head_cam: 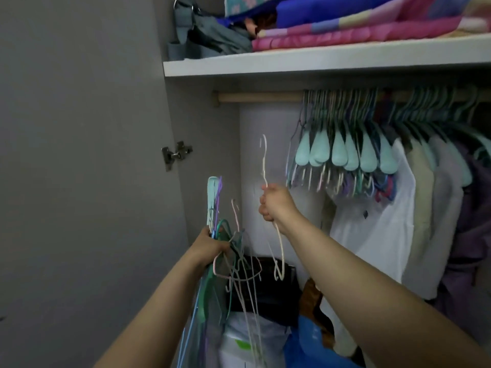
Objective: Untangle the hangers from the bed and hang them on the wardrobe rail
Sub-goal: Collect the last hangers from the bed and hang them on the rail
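My right hand (276,201) is closed around a thin cream hanger (264,160), its hook pointing up, well below the wooden wardrobe rail (259,97). My left hand (211,247) grips a tangled bundle of hangers (229,251) in teal, purple, pink and blue, low at the left of the wardrobe opening. Several empty teal hangers (345,152) hang bunched on the rail to the right of my right hand. The rail's left end is bare.
Clothes (377,224) hang on the right part of the rail. A white shelf (292,65) above carries folded bedding and a grey bag. The open wardrobe door (79,155) stands at the left. Bags and boxes fill the wardrobe floor.
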### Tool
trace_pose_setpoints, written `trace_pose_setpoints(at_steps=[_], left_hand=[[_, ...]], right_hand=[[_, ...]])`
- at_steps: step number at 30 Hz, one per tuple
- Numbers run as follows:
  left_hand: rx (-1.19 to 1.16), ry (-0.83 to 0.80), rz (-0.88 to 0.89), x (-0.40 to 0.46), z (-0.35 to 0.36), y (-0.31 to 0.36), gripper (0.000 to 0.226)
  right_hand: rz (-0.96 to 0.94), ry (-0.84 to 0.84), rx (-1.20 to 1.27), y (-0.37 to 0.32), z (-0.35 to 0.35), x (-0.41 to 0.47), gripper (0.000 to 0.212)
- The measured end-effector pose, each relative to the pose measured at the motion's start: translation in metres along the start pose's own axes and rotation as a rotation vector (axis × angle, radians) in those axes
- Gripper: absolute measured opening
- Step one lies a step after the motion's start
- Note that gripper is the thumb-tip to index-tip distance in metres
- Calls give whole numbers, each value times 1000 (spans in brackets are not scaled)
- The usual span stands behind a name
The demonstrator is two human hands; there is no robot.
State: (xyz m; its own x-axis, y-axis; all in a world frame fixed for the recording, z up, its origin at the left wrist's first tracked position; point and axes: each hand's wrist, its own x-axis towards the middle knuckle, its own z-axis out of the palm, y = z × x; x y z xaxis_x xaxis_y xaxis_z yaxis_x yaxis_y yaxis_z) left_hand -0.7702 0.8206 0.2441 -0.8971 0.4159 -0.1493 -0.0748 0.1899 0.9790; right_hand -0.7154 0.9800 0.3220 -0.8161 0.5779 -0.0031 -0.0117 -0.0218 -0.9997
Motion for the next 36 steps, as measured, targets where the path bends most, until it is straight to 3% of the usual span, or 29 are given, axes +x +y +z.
trace_pose_setpoints(at_steps=[4, 12, 22, 30, 33, 36], left_hand=[[-27, -71, -11, 29, -14, 28, 44], [-155, -130, -12, 62, -24, 56, 48], [-181, -132, 20, 92, -40, 67, 48], [-306, -106, 27, 87, -37, 49, 38], [-361, -99, 18, 80, -35, 42, 36], [-383, -98, 20, 70, -31, 39, 50]], right_hand=[[-108, 74, 60, -49, 19, 49, 23], [-147, 177, 68, -133, 4, 152, 36], [25, 97, -8, -143, -11, 207, 35], [56, 283, 140, -124, -36, 203, 34], [29, 285, -94, -111, -48, 195, 29], [26, 278, -330, -105, -56, 186, 27]])
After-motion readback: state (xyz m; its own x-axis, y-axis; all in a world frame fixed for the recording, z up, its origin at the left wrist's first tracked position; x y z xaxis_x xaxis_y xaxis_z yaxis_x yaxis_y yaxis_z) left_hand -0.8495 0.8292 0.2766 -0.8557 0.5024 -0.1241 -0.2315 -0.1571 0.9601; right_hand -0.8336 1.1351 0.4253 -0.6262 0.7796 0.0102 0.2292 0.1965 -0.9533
